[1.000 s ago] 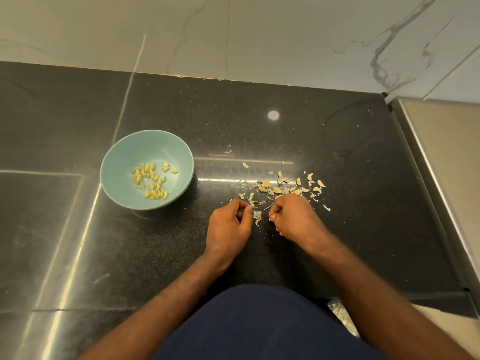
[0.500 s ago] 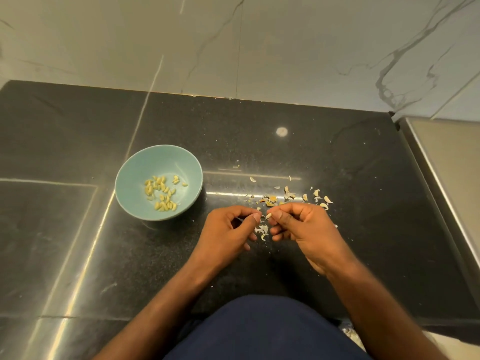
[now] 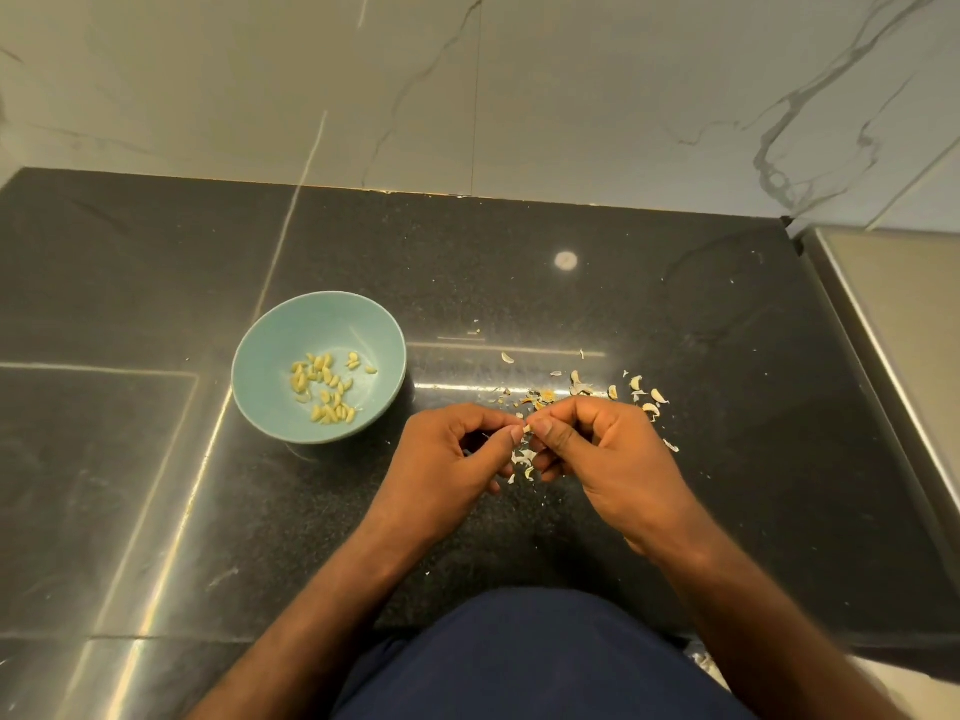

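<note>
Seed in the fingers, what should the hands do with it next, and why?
Probably split the shell open and let it fall. The left hand and right hand both pinch one tiny seed just above the shells strewn on the counter. Peeled kernels lie in the bowl to the left, so the bare kernel likely goes there afterwards.

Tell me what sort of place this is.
Probably a home kitchen: a black stone countertop meets a marble-look tiled wall, a teal bowl holds shelled seeds, and husks lie where left hand and right hand pinch a seed.
</note>
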Available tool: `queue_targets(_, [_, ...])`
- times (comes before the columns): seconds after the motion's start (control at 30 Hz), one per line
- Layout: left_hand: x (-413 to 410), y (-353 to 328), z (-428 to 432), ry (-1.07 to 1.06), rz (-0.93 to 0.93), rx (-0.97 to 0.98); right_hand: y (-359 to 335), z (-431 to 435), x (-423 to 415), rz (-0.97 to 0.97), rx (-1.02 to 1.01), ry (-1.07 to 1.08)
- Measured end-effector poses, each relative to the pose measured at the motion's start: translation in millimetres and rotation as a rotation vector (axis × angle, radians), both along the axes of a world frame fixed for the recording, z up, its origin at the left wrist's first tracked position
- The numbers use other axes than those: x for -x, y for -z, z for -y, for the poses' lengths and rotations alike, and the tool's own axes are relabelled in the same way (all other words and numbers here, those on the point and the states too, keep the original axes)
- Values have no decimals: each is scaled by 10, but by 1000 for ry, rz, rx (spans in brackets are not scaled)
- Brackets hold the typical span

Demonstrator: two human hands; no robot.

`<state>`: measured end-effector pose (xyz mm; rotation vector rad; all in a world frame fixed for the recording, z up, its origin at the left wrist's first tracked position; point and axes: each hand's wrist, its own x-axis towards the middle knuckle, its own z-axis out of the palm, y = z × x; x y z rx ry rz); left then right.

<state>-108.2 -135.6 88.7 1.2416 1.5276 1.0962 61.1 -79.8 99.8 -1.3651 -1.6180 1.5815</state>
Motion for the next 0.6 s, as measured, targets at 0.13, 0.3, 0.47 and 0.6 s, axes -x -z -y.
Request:
queue_targets(0.13, [-23, -15, 8, 9, -76, -27, 0, 20, -12, -7, -2, 2])
queue_targets(0.3, [-64, -41, 25, 11, -149, -66, -14, 47, -21, -37, 14, -6])
queue_targets(0.47, [-90, -79, 49, -23, -5, -29, -6, 70, -15, -78, 27, 7])
queue_targets(0.6, [-113, -64, 43, -86, 171, 59, 3, 86, 5, -79, -57, 30])
